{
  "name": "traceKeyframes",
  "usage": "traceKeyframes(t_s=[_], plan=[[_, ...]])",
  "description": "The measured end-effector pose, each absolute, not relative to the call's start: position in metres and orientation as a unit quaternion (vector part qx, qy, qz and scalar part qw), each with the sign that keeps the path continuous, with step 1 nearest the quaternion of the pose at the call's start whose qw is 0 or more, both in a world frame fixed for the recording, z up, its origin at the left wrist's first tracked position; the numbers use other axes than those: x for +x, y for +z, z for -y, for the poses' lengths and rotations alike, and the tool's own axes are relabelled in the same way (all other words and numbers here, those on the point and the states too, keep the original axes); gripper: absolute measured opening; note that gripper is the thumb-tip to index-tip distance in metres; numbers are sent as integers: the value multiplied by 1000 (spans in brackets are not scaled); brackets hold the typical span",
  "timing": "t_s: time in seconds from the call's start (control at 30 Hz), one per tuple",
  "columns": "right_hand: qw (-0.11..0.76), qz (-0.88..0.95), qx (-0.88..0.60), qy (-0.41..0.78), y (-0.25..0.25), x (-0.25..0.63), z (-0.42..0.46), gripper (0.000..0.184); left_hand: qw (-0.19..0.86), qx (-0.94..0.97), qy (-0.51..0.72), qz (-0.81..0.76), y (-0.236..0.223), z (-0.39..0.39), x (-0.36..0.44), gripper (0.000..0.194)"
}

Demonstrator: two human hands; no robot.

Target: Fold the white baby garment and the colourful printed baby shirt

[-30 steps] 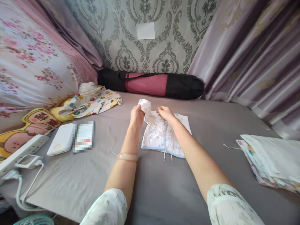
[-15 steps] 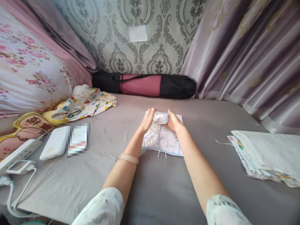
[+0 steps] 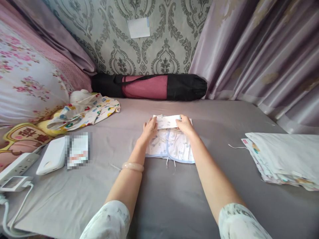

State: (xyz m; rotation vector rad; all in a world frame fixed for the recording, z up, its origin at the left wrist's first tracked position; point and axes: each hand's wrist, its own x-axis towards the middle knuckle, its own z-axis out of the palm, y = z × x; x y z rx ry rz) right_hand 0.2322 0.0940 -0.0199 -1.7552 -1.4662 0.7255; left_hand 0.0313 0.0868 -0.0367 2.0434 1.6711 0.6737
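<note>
A small white baby shirt [image 3: 159, 143] with a faint print, light blue edging and thin ties lies flat on the grey sheet in front of me. Across its far end runs a folded white strip of its cloth [image 3: 167, 122]. My left hand [image 3: 150, 128], with a pale bangle on the wrist, grips the strip's left end. At the right end, my right hand [image 3: 184, 125] pinches the cloth between thumb and fingers. Two white ties [image 3: 170, 162] hang out past the shirt's near edge.
On the right lies a stack of folded cloths [image 3: 284, 159]. A black and pink roll bag [image 3: 146, 87] rests along the wall. To the left are a printed cloth [image 3: 89, 109], a white power bank [image 3: 53, 155], a blurred packet [image 3: 78, 151] and a power strip [image 3: 18, 167].
My hands have moved slightly apart, the left one leftward and lower over the cloth. The folded piece between them now stretches wider as a flat strip. The view has shifted a little.
</note>
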Motion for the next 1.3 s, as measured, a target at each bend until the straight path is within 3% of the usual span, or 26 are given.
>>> traceKeyframes(t_s=[0.13, 0.3, 0.77, 1.0, 1.3], plan=[[267, 608, -732, 157, -17, 236, -89, 34, 156, 768, 166, -599, -43, -86, 32, 53], [192, 612, -758, 119, -10, 229, -77, 34, 134, 781, 147, -592, -45, -86, 29, 55], [173, 665, -727, 8, -10, 223, -67, 39, 94, 776, 138, -608, -16, -84, 28, 47], [131, 769, -625, 35, -19, 206, -58, 52, 36, 859, 91, -502, -15, -91, 55, 47], [91, 772, -622, 88, -25, 206, -58, 55, -10, 849, 89, -520, -38, -91, 63, 51]])
